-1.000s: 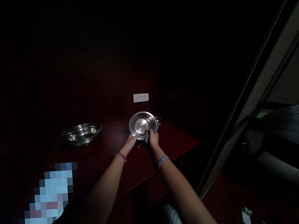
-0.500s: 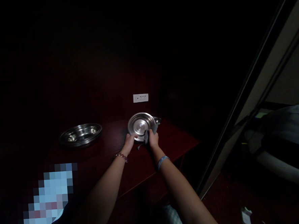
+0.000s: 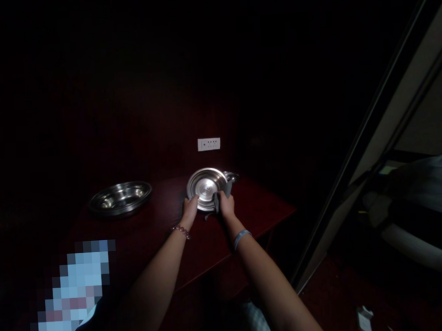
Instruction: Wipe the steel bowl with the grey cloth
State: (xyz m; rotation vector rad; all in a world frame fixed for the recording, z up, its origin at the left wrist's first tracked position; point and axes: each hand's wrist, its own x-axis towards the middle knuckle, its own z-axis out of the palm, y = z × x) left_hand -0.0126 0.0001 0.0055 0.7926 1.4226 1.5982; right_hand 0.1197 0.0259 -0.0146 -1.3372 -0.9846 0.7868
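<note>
The room was very dim, the upper left sinking into black, while light glared off the steel plate [image 3: 203, 187]; a blocky pixelated patch [image 3: 75, 294] obscured the lower left.

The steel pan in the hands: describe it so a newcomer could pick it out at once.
On the dark red table, below a white wall socket, are two steel vessels. The one meant is the steel pan, tilted up by the left hand, with the right hand holding a gray cloth to it; the steel bowl lies untouched.
</note>
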